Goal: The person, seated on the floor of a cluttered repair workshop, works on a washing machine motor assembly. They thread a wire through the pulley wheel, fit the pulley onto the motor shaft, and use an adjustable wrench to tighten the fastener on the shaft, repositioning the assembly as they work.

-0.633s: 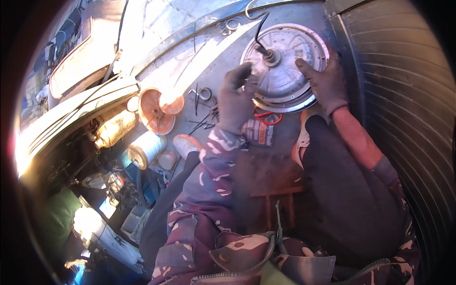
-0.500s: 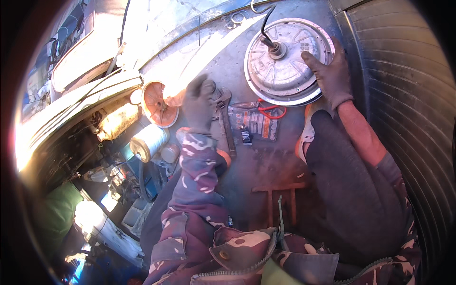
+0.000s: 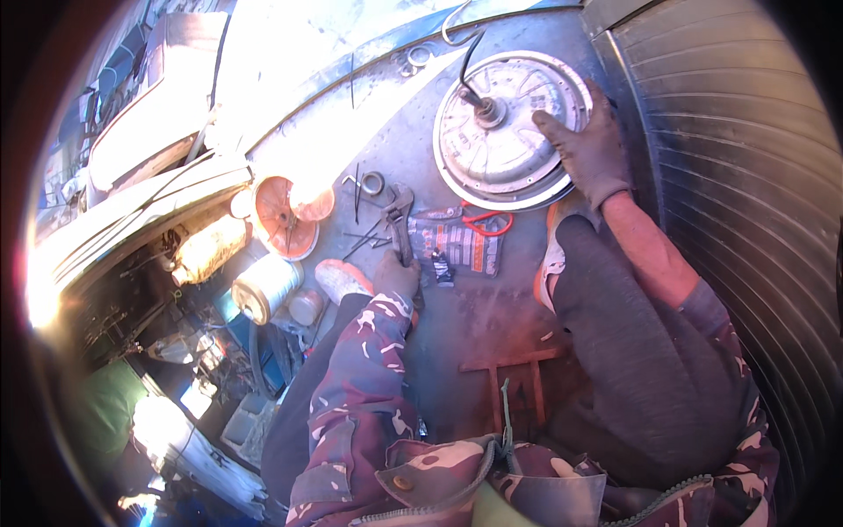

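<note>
A round silvery hub motor (image 3: 500, 162) lies on the floor, its axle upright and a black cable (image 3: 472, 66) coming out beside it. My gloved right hand (image 3: 590, 145) clasps its right edge, thumb over the top cover and fingers round the far rim. Lower and to the left, my gloved left hand (image 3: 397, 274) is closed round the handle of an adjustable wrench (image 3: 399, 211), whose jaw points away from me. Beside the wrench are a metal ring (image 3: 372, 183) and several thin dark rods (image 3: 357, 200). Red-handled scissors (image 3: 488, 221) lie on a printed plastic packet (image 3: 465, 249).
An orange plastic reel (image 3: 272, 206) and a spool of white thread (image 3: 263, 290) stand at the left, near cluttered parts. A ribbed metal wall (image 3: 738, 114) rises at the right. A small rusty metal frame (image 3: 518, 362) lies between my legs.
My left hand has come down toward me onto the wrench's handle, uncovering the ring and rods. My right hand stays on the hub motor. The whole view has shifted slightly.
</note>
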Tool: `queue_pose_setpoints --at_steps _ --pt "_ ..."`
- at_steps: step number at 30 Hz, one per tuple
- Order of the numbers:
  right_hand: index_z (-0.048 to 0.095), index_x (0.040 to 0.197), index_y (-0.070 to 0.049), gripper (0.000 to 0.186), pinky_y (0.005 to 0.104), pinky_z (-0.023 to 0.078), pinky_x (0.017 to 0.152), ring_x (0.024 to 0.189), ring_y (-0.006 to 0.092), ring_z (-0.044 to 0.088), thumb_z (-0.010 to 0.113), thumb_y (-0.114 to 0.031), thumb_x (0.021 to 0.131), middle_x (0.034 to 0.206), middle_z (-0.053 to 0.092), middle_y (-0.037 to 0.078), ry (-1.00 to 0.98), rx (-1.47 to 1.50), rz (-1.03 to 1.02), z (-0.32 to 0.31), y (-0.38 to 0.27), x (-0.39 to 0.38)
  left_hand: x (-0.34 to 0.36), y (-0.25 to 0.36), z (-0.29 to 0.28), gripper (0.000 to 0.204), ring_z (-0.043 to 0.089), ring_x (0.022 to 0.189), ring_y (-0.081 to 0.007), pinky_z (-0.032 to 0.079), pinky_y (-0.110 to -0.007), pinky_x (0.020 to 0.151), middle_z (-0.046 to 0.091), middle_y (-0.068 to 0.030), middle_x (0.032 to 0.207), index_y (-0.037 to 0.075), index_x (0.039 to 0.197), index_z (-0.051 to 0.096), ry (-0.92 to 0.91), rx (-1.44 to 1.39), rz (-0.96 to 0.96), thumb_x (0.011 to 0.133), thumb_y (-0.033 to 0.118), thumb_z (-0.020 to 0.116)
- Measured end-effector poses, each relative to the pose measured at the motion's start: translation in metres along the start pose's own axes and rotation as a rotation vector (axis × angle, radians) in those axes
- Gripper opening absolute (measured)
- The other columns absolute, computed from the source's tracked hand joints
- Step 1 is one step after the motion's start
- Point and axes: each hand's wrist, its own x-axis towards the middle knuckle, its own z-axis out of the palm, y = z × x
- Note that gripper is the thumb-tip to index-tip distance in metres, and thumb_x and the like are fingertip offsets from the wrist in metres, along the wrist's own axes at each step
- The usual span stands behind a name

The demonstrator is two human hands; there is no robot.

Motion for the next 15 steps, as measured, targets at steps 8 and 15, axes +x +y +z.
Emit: queue_pose_setpoints --at_steps 8,15 --pt "0.039 0.164 0.002 0.112 0.0429 0.048 0.120 0.144 0.0380 0.057 0.096 -0.046 0.080 0.157 0.052 0.028 -0.006 -0.018 0.043 -0.001 -0.005 -0.004 -0.002 -0.002 -0.006 0.039 0.078 0.085 -0.0317 0.063 -0.045 0.076 0.076 -0.0169 0.097 0.001 0.118 0.066 -0.178 -0.663 0.037 0.089 0.024 0.080" --pt "0.038 0.165 0.002 0.112 0.0427 0.048 0.120 0.144 0.0373 0.057 0.095 -0.044 0.081 0.157 0.053 0.028 0.000 0.010 0.037 -0.003 -0.007 -0.007 -0.019 0.033 -0.055 0.025 0.067 0.064 -0.0201 0.059 -0.034 0.057 0.069 -0.0122 0.091 -0.002 0.124 0.056 -0.529 -1.384 0.063 0.105 0.012 0.064"
